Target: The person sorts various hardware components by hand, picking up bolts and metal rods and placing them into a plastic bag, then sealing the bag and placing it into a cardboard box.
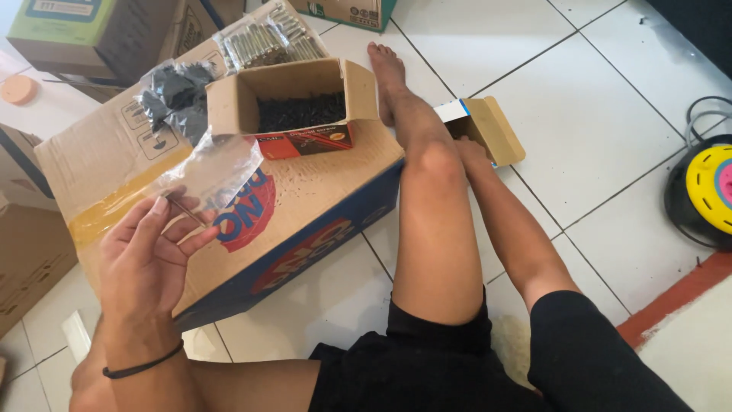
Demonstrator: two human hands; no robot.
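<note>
White floor tiles: my left hand [149,255] pinches a clear bag [210,169]; my right hand [473,152], grip hidden, reaches the small carton [488,126]; screw box [293,103] sits open.

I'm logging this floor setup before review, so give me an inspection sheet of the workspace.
Surface: large cardboard box lying on white tiled floor.
Job's things: clear plastic bag; open small box of dark screws.
Clutter: bag of silvery parts; dark plastic bag; small open carton.
Hands: left hand raised, pinching the clear bag; right hand reaches behind the knee, at the small carton.
Cables: cable reel at right.
Surroundings: more cartons behind.
</note>
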